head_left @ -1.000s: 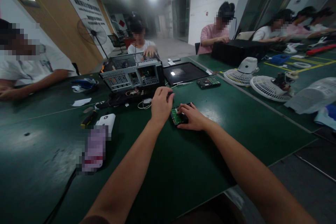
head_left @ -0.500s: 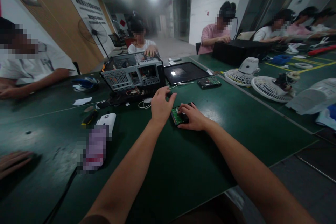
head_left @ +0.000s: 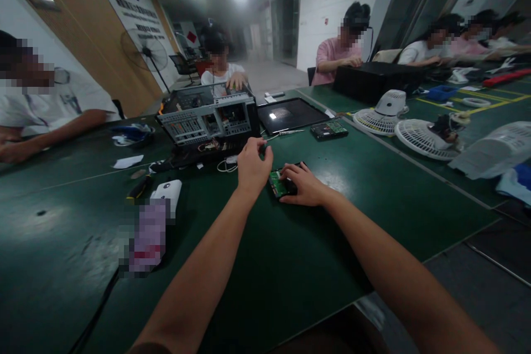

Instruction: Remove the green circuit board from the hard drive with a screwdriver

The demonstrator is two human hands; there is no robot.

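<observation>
Hard drive [head_left: 274, 182]: flat on the bench [head_left: 332, 254], green circuit side up, in front of the wearer.
Right hand [head_left: 306, 185]: grip holding the drive across its edges, one finger over the board.
Left hand [head_left: 252, 165]: just beside the drive, thumb and index curled near each other. Something small and dark there, can't tell if it's pinched.
Progress: board's on the drive, so no sign of it being stripped; can't tell what's left, tbh.
Second drive [head_left: 329, 129]: farther back, lying untouched.
Open computer case [head_left: 207, 121]: beyond the left hand, someone's hand [head_left: 236, 81] on top.
Screwdriver [head_left: 291, 132]: near the black panel [head_left: 301, 112].
In the way: right fingers hide much of the drive, otherwise nothing on it.
</observation>
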